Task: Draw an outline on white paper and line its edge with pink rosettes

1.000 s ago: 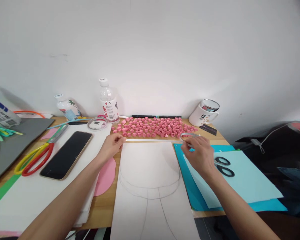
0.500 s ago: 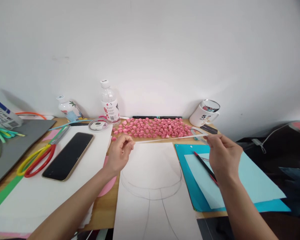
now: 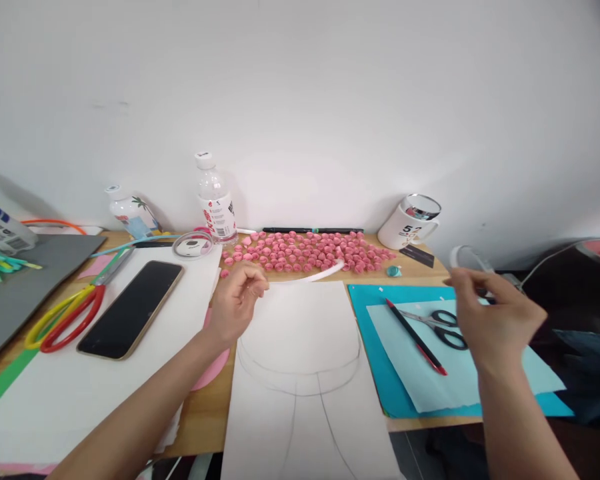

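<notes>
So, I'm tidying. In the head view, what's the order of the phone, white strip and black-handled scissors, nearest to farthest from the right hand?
1. Black-handled scissors, just left of the right hand
2. White strip, at the left hand
3. Phone, farthest left of the three

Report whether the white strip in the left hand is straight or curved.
Curved: from the left hand, the white strip bends up toward its free end.

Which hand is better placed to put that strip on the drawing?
Probably the left hand: it holds the white strip near the drawing; the right hand, farther away, holds a pale loop.
</notes>
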The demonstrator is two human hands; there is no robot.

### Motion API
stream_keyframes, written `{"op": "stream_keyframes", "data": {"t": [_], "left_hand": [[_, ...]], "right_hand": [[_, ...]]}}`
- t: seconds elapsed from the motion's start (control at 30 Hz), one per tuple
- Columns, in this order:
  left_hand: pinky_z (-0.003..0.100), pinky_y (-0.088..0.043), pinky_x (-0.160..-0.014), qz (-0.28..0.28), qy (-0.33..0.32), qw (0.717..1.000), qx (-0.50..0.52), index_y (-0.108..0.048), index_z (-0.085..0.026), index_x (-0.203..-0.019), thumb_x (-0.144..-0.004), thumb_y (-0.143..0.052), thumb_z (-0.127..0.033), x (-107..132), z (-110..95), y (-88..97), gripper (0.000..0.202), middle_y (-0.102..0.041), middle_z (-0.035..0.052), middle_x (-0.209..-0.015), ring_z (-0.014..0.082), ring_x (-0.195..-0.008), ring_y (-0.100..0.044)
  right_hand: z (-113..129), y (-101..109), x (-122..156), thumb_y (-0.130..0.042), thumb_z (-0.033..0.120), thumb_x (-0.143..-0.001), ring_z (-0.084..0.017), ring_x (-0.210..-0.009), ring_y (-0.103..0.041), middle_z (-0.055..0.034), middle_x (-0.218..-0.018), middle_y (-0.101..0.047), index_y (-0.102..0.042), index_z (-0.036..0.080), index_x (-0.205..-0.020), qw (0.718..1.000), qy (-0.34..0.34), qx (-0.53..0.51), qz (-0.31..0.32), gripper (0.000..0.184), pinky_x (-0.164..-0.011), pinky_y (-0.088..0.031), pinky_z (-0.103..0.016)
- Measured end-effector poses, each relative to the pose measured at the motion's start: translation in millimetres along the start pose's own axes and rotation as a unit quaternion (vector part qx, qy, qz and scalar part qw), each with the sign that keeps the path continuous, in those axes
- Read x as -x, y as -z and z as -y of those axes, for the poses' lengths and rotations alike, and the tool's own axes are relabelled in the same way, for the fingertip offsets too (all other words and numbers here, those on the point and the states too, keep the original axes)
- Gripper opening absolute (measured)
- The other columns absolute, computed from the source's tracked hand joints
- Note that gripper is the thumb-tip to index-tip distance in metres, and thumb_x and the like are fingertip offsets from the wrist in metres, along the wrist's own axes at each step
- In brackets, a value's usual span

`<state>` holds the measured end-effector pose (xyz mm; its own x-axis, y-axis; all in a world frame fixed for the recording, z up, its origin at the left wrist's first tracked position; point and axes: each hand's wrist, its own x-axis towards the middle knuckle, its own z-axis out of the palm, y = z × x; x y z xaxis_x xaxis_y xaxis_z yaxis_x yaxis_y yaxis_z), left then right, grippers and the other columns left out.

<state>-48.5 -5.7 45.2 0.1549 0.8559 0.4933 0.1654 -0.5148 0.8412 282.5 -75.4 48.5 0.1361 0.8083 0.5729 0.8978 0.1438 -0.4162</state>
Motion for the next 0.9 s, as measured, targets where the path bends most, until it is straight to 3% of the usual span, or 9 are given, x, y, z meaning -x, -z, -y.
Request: {"op": "stream_keyframes", "data": {"t": [0.2,0.27,0.33,0.43,0.5,0.6,0.7,0.8,0.9], "left_hand": [[0.031,-0.043,-0.071,0.022,-0.008,1.0,0.009,-0.052,-0.021,-0.071,-0.085,-0.054,-0.042,-0.8,-3.2,3.7,0.025,-0.054,0.0028,-0.072,0.0172,-0.074,-0.054],[0.032,-0.044,-0.071,0.053,0.007,0.998,0.04,-0.052,-0.02,-0.07,-0.084,-0.056,-0.044,-2.0,-6.1,5.4,0.028,-0.056,0.0034,-0.072,0.0177,-0.074,-0.055],[0.033,-0.045,-0.07,0.085,0.023,0.993,0.075,-0.053,-0.02,-0.068,-0.083,-0.057,-0.044,-2.7,-8.3,5.8,0.028,-0.056,0.0034,-0.071,0.0176,-0.072,-0.056],[0.034,-0.047,-0.069,0.116,0.033,0.983,0.135,-0.053,-0.02,-0.068,-0.081,-0.06,-0.043,-3.4,-7.5,6.9,0.027,-0.055,0.0023,-0.07,0.017,-0.07,-0.056],[0.033,-0.047,-0.07,0.12,0.04,0.976,0.175,-0.053,-0.02,-0.069,-0.081,-0.061,-0.042,-5.1,-4.1,10.1,0.026,-0.055,0.0015,-0.071,0.0165,-0.071,-0.056],[0.031,-0.046,-0.07,0.075,0.093,0.974,0.195,-0.053,-0.02,-0.07,-0.081,-0.061,-0.039,-10.1,2.3,17.2,0.024,-0.056,0.0006,-0.073,0.0143,-0.069,-0.056],[0.026,-0.042,-0.063,0.03,0.18,0.976,0.115,-0.054,-0.018,-0.069,-0.08,-0.061,-0.037,-15.2,7.0,21.7,0.022,-0.057,-0.0004,-0.065,0.0111,-0.059,-0.05],[0.024,-0.037,-0.056,0.037,0.26,0.965,-0.013,-0.053,-0.018,-0.061,-0.075,-0.062,-0.039,-16.9,11.9,20.7,0.027,-0.055,-0.0019,-0.055,0.0096,-0.05,-0.044],[0.026,-0.038,-0.059,0.037,0.264,0.955,-0.13,-0.053,-0.018,-0.057,-0.071,-0.06,-0.039,-16.6,20.4,18.4,0.026,-0.055,-0.0015,-0.053,0.0128,-0.052,-0.049]], "right_hand": [[-16.1,-6.7,6.7,-0.059,0.037,-0.082,-0.031,-0.082,-0.063,-0.0114,-0.08,-0.068,-0.066,0.023,-0.086,0.998,0.015,0.054,0.017,0.016,-0.065,-0.049,-0.043],[-8.7,-11.5,6.9,-0.057,0.034,-0.084,-0.034,-0.091,-0.062,-0.0132,-0.089,-0.068,-0.066,0.022,-0.093,0.997,0.028,0.07,0.008,0.018,-0.072,-0.049,-0.048],[14.9,-18.8,2.9,-0.055,0.032,-0.085,-0.034,-0.105,-0.058,-0.0135,-0.107,-0.065,-0.06,0.023,-0.111,0.996,0.068,0.033,0.036,0.028,-0.084,-0.047,-0.053],[65.1,-35.5,-10.5,-0.059,0.032,-0.083,-0.029,-0.126,-0.043,-0.0114,-0.136,-0.048,-0.035,0.025,-0.139,0.959,0.14,-0.158,0.188,0.061,-0.1,-0.039,-0.051],[88.1,-48.5,-20.9,-0.062,0.032,-0.082,-0.027,-0.124,-0.045,-0.0089,-0.131,-0.052,-0.044,0.026,-0.13,0.923,0.164,-0.251,0.241,0.052,-0.098,-0.042,-0.047],[88.0,-64.5,-32.0,-0.064,0.032,-0.08,-0.02,-0.091,-0.061,-0.005,-0.094,-0.067,-0.062,0.021,-0.094,0.871,0.101,-0.369,0.308,0.018,-0.085,-0.05,-0.038],[61.9,-72.8,-36.4,-0.066,0.038,-0.078,-0.015,-0.069,-0.06,-0.0022,-0.076,-0.065,-0.066,0.018,-0.087,0.844,0.001,-0.438,0.308,0.022,-0.068,-0.052,-0.031],[38.2,-75.8,-37.7,-0.062,0.041,-0.08,-0.012,-0.058,-0.056,-0.002,-0.072,-0.064,-0.07,0.017,-0.094,0.862,-0.074,-0.409,0.289,0.029,-0.057,-0.05,-0.028],[24.0,-78.4,-39.4,-0.064,0.042,-0.077,-0.011,-0.053,-0.053,-0.0018,-0.067,-0.064,-0.073,0.016,-0.089,0.89,-0.12,-0.341,0.276,0.03,-0.051,-0.046,-0.025]]}}
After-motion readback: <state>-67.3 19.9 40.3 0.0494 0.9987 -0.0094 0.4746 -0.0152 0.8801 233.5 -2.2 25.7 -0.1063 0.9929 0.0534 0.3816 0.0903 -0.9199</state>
